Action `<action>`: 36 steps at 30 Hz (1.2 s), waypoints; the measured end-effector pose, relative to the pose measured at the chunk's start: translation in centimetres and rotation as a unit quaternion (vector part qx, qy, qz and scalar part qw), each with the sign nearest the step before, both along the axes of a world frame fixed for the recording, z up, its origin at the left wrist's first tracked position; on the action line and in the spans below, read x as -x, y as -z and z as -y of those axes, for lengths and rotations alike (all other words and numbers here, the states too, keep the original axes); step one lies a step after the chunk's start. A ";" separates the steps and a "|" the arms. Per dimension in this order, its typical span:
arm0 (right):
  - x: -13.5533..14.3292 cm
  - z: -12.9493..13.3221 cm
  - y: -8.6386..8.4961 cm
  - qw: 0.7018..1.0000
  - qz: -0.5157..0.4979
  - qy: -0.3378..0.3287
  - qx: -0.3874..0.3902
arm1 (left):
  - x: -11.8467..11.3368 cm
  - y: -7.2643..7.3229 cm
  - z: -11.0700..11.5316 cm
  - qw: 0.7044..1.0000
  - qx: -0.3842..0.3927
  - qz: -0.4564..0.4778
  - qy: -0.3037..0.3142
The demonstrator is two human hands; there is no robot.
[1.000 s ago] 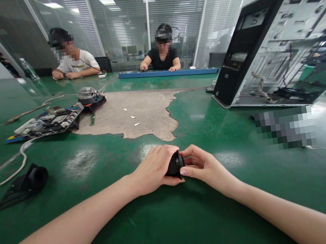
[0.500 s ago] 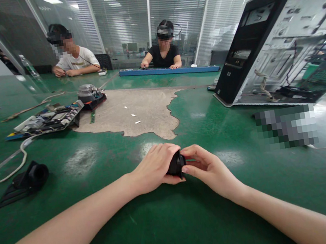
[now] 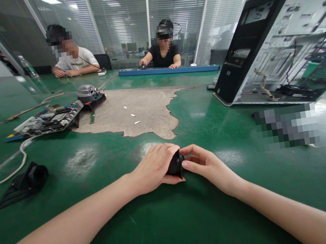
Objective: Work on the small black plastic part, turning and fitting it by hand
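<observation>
Between my two hands is a small black plastic part (image 3: 176, 166) with a flange and a round knob-like end facing right; its exact kind is unclear. My left hand (image 3: 154, 168) wraps around its body from the left, covering most of it. The fingers and thumb of my right hand (image 3: 205, 166) close around the round end on the right side. Another black part (image 3: 25, 181), with a flat base and a round tube, lies on the green table (image 3: 131, 234) to the left.
Farther left are a circuit board (image 3: 48, 120), a cooling fan unit (image 3: 89, 96) and a pale cable (image 3: 22, 158). A bare brown patch (image 3: 136, 109) marks the tabletop. On the right stands an open computer case (image 3: 262, 48). Two people (image 3: 78, 59) sit across the table, near a blue bar (image 3: 167, 69).
My right thumb and fingers have shifted slightly upward around the round end of the black part. My left hand has stayed in place.
</observation>
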State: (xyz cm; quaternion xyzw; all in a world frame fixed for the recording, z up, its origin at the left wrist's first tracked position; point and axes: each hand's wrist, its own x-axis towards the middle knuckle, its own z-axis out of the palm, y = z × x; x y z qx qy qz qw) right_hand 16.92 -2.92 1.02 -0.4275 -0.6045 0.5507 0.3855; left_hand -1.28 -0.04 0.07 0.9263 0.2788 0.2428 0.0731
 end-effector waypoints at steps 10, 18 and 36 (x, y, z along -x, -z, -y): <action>-0.1 0.1 0.2 0.997 -0.028 -0.026 -0.064 | 0.0 -0.1 0.0 1.000 0.019 0.004 -0.004; 0.0 0.0 -0.2 1.000 -0.008 0.002 -0.011 | 0.1 0.0 0.0 1.000 -0.003 0.003 0.004; -0.3 -0.3 0.0 0.999 -0.007 -0.029 -0.041 | 0.0 -0.1 0.0 1.000 -0.003 -0.002 -0.007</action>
